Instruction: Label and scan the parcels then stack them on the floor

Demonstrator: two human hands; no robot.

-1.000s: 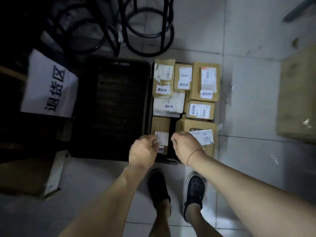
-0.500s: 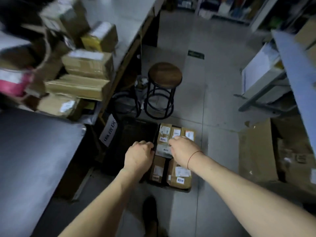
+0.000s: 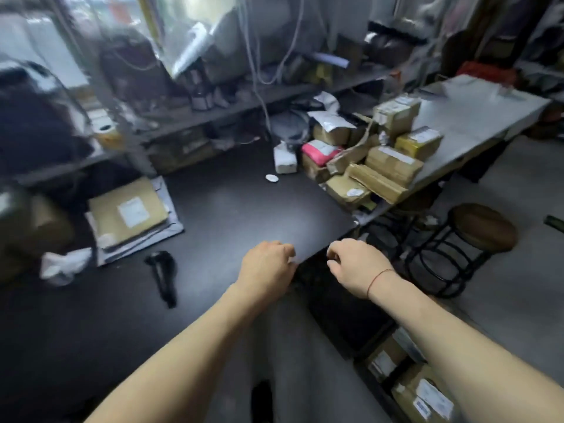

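Motion blur smears most of the frame, worst across the shelves in the upper left, where the clutter cannot be sorted out; the left hand (image 3: 268, 264) and right hand (image 3: 355, 264) hang close together but apart at the centre, over the near corner of the black table (image 3: 229, 215), both with fingers curled under; a pale speck shows at the left fingertips, possibly a scrap of label, and I cannot tell whether it is pinched, while nothing shows in the right, which wears a red thread (image 3: 378, 277) at the wrist; the floor parcels (image 3: 421, 392) sit in the lower right corner, cut off by the frame edge and partly hidden behind the right forearm; half a second earlier they lay directly beyond the hands at mid-frame, and the view has since swung up onto the table, carrying the stool (image 3: 482, 227) from upper centre to the right edge, while the hands keep the same curled pose; a heap of parcels (image 3: 381, 166) is piled right of centre where the black table meets the grey table (image 3: 476, 117), with a pink packet (image 3: 317, 151) among them; a flat brown parcel (image 3: 128, 212) lies on grey mailers at left, and the black scanner (image 3: 163, 270) lies on the table below it; white labels show on several boxes, but every line of print is too blurred to read.
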